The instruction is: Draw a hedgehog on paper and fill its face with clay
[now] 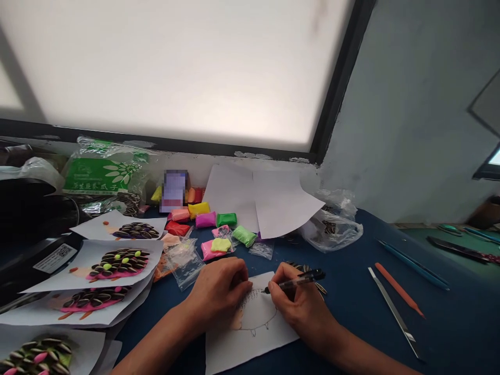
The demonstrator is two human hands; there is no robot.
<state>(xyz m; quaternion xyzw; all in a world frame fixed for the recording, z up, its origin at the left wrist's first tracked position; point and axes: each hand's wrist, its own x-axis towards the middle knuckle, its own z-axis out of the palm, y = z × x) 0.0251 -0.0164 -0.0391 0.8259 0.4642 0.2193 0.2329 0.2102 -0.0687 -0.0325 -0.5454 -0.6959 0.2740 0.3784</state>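
A white sheet of paper (230,354) lies on the blue table, with a hedgehog outline (255,316) drawn on it. Its face is peach-coloured, its feet are small, and short spine marks fill part of the upper back. My right hand (302,307) grips a black pen (295,282), slanted with its tip at the top of the drawing. On the left part of the sheet rests my left hand (221,294), its fingers curled in and close to the spines. Whatever may be under those fingers is hidden. Sunflower seeds (321,289) lie partly behind my right hand.
Seed-covered hedgehog pictures (117,263) overlap at left. Coloured clay packs (205,219) and an opened clear bag (185,263) lie beyond my hands. Blank paper (277,205) leans at the back beside a plastic bag (336,229). An orange tool (398,289) and a craft knife (392,310) lie right.
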